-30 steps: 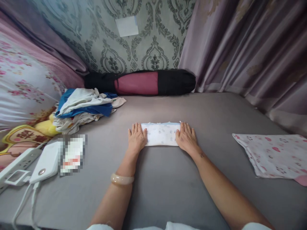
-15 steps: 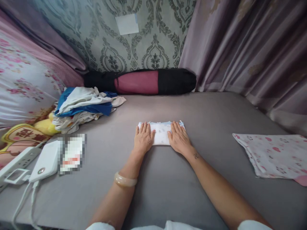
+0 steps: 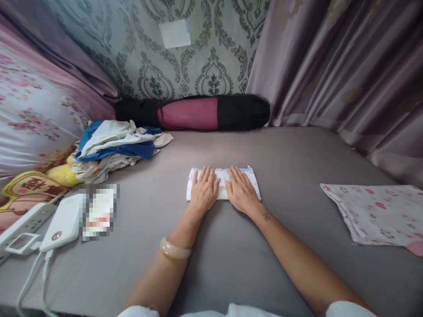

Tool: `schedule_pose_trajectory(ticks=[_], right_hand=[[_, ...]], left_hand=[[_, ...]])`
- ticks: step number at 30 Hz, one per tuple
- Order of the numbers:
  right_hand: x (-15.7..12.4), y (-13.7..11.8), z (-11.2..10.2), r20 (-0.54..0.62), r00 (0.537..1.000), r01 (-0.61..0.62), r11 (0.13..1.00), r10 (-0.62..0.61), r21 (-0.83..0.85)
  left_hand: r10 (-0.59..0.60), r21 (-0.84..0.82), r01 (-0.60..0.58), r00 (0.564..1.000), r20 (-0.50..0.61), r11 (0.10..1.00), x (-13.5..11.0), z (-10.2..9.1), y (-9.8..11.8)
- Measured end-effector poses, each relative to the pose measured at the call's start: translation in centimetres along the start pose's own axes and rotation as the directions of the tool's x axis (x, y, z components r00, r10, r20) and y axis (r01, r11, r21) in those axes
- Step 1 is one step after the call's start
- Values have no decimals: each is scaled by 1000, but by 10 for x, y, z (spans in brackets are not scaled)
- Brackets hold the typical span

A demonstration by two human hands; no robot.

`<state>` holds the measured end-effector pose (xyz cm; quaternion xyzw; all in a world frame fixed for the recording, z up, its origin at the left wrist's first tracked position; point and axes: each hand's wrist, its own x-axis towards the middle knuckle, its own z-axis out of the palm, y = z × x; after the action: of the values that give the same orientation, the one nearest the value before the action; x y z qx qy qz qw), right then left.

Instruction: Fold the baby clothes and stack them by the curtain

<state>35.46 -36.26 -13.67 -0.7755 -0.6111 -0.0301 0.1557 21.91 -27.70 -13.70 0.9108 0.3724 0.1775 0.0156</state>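
Note:
A small folded white cloth (image 3: 223,193) with a pale blue edge and faint prints lies flat on the grey sheet. My left hand (image 3: 204,189) rests palm down on its left half, fingers stretched away from me. On the right half lies my right hand (image 3: 242,189), also flat, with its fingers out. The two thumbs point toward each other over the middle of the cloth, a small gap between them. Part of the cloth is hidden under both hands. A pale bangle (image 3: 175,250) circles my left forearm.
Right of me lies a folded pink-and-white printed cloth (image 3: 376,211). To the left are a pile of clothes (image 3: 115,145), a white power bank (image 3: 62,222) with cables, a power strip (image 3: 28,224) and a plush toy (image 3: 33,189). A black-and-pink long bag (image 3: 191,113) lines the wall.
Both hands have slid slightly inward on the folded cloth, closer to each other. More of its left and right ends now shows outside the hands.

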Motion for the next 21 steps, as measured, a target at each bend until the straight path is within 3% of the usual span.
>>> schedule_pose_trajectory(ticks=[3, 6, 10, 13, 16, 19, 21], right_hand=[[0, -3, 2, 50, 999, 11, 999, -13, 30], [-1, -2, 5, 58, 998, 10, 999, -12, 41], [-1, 0, 7, 50, 999, 13, 999, -14, 30], [0, 0, 4, 72, 997, 12, 1000, -13, 17], [4, -6, -3, 107, 994, -1, 1000, -2, 24], [10, -20, -8, 95, 995, 0, 999, -3, 34], [13, -31, -7, 92, 996, 1, 999, -5, 39]], left_hand=[[14, -24, -12, 994, 105, 1000, -1, 3, 6], [-1, -33, 5, 991, 137, 999, -2, 5, 7], [-2, -96, 11, 996, 90, 995, -1, 9, 5], [-24, -272, 21, 1000, -6, 962, 3, 9, 2], [-219, -574, 115, 969, -116, 811, 9, 4, -2], [-469, -786, 146, 861, -198, 600, 12, -4, -7], [-555, -861, 109, 802, -219, 497, 13, -8, -10]])
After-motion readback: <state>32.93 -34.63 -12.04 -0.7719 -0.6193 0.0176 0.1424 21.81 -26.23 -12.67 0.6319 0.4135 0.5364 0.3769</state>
